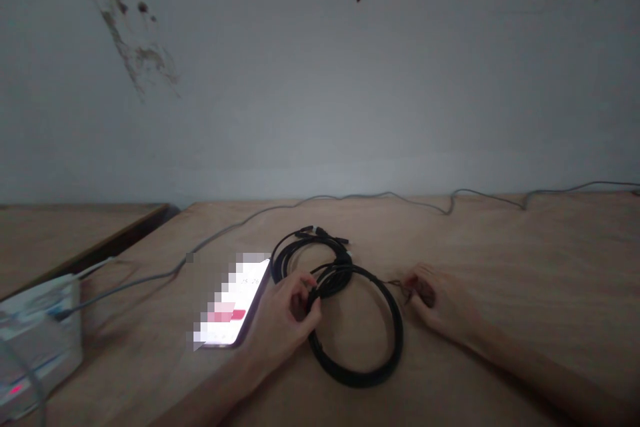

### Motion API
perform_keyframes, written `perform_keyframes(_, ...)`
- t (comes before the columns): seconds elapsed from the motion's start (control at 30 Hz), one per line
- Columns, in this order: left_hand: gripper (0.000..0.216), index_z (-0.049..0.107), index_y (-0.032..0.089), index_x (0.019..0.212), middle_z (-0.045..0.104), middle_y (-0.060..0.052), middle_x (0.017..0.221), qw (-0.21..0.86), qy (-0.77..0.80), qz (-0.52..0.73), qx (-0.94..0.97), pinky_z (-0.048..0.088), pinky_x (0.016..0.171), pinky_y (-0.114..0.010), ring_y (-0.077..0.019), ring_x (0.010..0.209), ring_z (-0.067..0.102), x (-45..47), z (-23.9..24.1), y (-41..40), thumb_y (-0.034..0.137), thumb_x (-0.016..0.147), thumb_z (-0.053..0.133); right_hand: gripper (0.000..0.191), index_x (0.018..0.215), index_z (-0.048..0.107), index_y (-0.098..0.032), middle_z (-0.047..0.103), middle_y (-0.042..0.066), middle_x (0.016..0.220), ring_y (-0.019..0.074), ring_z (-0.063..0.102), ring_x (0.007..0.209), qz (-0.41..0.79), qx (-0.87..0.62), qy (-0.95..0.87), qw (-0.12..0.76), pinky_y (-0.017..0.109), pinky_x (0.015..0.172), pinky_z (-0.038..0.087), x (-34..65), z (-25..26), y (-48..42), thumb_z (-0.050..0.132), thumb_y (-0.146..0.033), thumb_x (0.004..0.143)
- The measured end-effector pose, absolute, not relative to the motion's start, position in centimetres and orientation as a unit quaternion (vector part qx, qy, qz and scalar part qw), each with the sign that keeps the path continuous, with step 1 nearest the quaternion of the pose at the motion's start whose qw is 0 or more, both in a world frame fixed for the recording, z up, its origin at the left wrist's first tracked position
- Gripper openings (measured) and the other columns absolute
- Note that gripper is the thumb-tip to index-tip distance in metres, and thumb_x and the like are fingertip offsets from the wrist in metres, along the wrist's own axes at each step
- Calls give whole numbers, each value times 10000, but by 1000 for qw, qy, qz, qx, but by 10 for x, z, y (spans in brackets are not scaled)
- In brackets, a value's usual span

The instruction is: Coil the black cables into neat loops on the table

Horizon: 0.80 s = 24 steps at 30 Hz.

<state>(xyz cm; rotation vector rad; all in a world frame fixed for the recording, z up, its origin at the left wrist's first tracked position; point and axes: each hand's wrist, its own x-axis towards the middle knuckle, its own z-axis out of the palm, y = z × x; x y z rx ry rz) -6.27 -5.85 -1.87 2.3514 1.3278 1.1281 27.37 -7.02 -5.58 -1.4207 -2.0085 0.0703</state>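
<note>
My left forearm (220,380) lies lowest in frame; my curled left hand (295,307) pinches the left edge of the black cable coil (398,327), lower centre; my half-closed right hand (430,293), just right, pinches a thin tie (394,282) pointing coilward.

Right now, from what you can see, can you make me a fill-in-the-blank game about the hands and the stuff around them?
1. The hand gripping the nearer black coil is the person's ____ hand.
2. The other hand is on that coil's ____ side.
3. The flat thing with a lit screen, lying on the table, is a ____.
4. The power strip is coloured ____.

Missing words: left; right; phone; white.
</note>
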Motion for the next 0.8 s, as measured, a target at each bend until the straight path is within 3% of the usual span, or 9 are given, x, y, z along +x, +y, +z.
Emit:
perform_keyframes(0.2, 98, 622, 230, 975, 608, 15, 774, 86, 426, 346, 831, 483, 646, -306, -187, 689, 617, -62, -17, -60, 220, 879, 606, 159, 967, 656, -235, 717, 64, 892, 242, 677, 837, 31, -494, -784, 375, 385, 745, 525, 273, -51, -79, 501, -267, 984)
perform_keyframes(0.3, 163, 626, 225, 1043, 665, -49, 970, 47, 431, 346, 832, 532, 822, -401, -263, 932, 655, -62, -13, -59, 250, 882, 630, 160, 1068, 652, -232, 719, 76, 941, 239, 679, 870, 16, -443, -809, 386, 381, 753, 540, 271, -48, -84, 505, -257, 1010)
perform_keyframes(0.43, 438, 578, 226, 1303, 648, -113, 1289, 31, 442, 333, 832, 502, 1014, -509, -342, 1208, 598, -65, -15, -55, 342, 891, 671, 220, 1226, 621, -248, 738, 74, 1054, 243, 692, 960, -24, -404, -833, 377, 400, 828, 568, 268, -49, -85, 535, -266, 1024)
perform_keyframes(0.6, 513, 537, 229, 1386, 665, -121, 1308, 37, 462, 299, 834, 497, 1024, -539, -354, 1200, 609, -67, -24, -51, 355, 904, 655, 245, 1267, 642, -251, 776, 74, 1116, 247, 718, 981, -121, -385, -842, 357, 436, 909, 573, 267, -58, -82, 521, -239, 1055)
perform_keyframes(0.8, 548, 524, 209, 1401, 657, -138, 1324, 46, 471, 282, 834, 483, 1038, -561, -370, 1223, 595, -65, -23, -50, 348, 891, 665, 248, 1226, 719, -259, 802, 78, 1088, 242, 743, 953, -117, -392, -842, 353, 444, 929, 591, 265, -60, -80, 541, -269, 1054)
